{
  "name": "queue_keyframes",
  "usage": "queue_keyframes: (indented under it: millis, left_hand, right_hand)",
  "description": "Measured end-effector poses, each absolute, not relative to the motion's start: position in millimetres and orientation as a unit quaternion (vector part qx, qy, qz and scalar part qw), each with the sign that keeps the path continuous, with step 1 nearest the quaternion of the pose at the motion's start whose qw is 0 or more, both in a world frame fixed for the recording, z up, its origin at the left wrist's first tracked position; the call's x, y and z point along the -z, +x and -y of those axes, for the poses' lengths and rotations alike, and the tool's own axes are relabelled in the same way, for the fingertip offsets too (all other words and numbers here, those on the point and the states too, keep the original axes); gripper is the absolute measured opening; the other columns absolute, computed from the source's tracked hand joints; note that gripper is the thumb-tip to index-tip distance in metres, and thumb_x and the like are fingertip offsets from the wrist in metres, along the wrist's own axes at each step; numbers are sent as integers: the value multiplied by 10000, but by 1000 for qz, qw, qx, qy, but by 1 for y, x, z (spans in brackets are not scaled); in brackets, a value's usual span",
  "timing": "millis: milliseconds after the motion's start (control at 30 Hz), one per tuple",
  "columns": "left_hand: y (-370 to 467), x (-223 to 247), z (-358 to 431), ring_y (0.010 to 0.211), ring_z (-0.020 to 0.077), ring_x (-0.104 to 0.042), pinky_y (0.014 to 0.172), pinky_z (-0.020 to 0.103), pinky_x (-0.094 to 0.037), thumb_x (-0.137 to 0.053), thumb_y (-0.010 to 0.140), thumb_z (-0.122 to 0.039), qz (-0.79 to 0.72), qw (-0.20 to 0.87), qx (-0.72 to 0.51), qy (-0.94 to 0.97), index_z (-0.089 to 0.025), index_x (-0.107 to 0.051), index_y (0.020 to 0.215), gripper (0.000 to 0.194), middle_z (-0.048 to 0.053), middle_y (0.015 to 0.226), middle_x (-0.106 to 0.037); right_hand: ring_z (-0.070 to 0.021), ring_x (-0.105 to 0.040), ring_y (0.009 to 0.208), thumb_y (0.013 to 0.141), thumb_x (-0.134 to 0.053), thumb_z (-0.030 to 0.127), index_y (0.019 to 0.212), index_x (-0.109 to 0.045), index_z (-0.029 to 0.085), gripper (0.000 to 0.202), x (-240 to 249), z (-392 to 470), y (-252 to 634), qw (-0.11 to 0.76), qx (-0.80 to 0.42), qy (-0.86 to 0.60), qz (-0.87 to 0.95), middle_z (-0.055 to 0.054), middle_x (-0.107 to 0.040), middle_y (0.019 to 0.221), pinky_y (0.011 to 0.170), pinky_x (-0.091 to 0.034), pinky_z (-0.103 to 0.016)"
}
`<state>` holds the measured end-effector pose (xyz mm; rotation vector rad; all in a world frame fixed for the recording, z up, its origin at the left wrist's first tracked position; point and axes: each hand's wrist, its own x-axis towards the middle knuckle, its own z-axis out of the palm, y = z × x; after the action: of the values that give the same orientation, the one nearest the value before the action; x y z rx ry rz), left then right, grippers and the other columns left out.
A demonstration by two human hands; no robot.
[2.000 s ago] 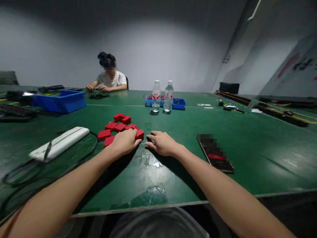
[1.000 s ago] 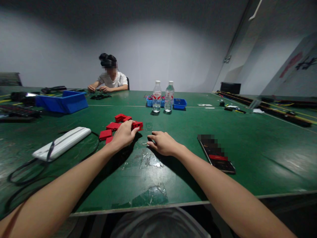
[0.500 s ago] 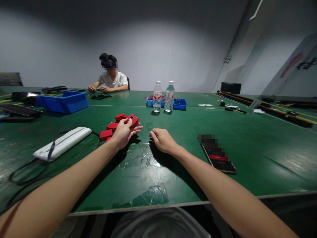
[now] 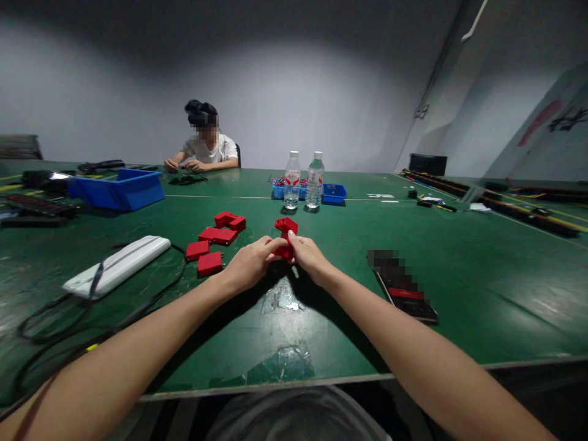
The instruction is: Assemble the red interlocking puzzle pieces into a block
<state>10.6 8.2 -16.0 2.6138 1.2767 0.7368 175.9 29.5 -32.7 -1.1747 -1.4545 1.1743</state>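
Half a second earlier only the left hand (image 4: pixel 250 264) held the red part (image 4: pixel 285 237); now the right hand (image 4: pixel 310 258) had joined it — both sets of fingers closed on its lower end. The part stood lifted, right of the red pile (image 4: pixel 215 240), long axis upright — top end pointing up and away

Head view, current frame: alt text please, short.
Both hands, left hand and right hand, hold one red plastic part upright above a green table. More red parts lie to the left; a phone lies to the right, and a person sits at the far side.
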Motion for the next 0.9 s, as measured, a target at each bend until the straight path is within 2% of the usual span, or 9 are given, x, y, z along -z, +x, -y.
queue_keyframes:
  millis: [133, 300, 433, 567, 633, 733, 800, 900]
  left_hand:
    - [10, 19, -10, 954, 199, -607, 834, 314, -468, -458, 908, -310, -401, 81, -264, 873, -243, -539, 1164, 277, 61, 1044, -626]
    - [12, 12, -6, 720, 148, -591, 705, 276, -465, -540, 862, -404, -408, 103, -343, 840, -191, -501, 1091, 316, 35, 915, -644]
    - [13, 5, -5, 727, 159, -584, 686, 269, -438, -386, 915, -494, -457, 107, -392, 791, -173, -555, 897, 364, 35, 805, -634]
    - [10, 9, -13, 712, 186, -584, 688, 291, -429, -334, 913, -507, -508, 88, -343, 785, -169, -588, 752, 453, 51, 737, -637]
    - [7, 15, -19, 744, 206, -605, 706, 303, -443, -334, 906, -489, -512, 105, -305, 796, -162, -613, 766, 452, 71, 769, -662]
    - [4, 23, -26, 854, 238, -634, 782, 325, -465, -375, 881, -445, -477, 163, -282, 816, -147, -659, 876, 411, 98, 912, -701]
    - [3, 27, -30, 892, 251, -639, 812, 333, -473, -403, 868, -461, -444, 224, -294, 816, -141, -672, 932, 423, 94, 964, -710]
    - [4, 29, -32, 861, 259, -639, 786, 338, -492, -442, 840, -533, -422, 310, -324, 788, -123, -689, 934, 488, 85, 930, -716]
  right_hand:
    - [-80, -429, 509, 847, -509, 407, 730, -574, 136, 302, 28, -25, 175, 462, -503, -470, 559, 19, -522, 594, 504, -348, -207]
    - [-92, -465, 487, 812, -510, 257, 718, -572, 140, 163, 23, -23, 174, 473, -570, -467, 484, 16, -552, 565, 513, -370, -221]
    - [-103, -515, 500, 818, -499, 199, 729, -569, 143, 127, 24, -23, 173, 495, -579, -457, 459, 19, -567, 563, 556, -415, -235]
    - [-102, -552, 532, 817, -517, 167, 744, -562, 146, 88, 27, -23, 171, 497, -588, -440, 463, 17, -592, 589, 594, -445, -230]
    - [-105, -574, 558, 802, -557, 174, 775, -550, 155, 34, 29, -22, 170, 492, -595, -429, 469, 20, -607, 607, 605, -452, -225]
    - [-101, -581, 578, 772, -619, 198, 806, -540, 165, 92, 33, -21, 169, 477, -606, -402, 494, 25, -623, 644, 616, -458, -225]
    - [-93, -575, 592, 761, -635, 198, 805, -565, 155, 93, 34, -20, 169, 470, -603, -386, 516, 18, -637, 685, 625, -456, -221]
    - [-91, -577, 623, 781, -609, 194, 813, -610, 138, 64, 34, -20, 169, 472, -594, -379, 530, 0, -654, 730, 653, -459, -222]
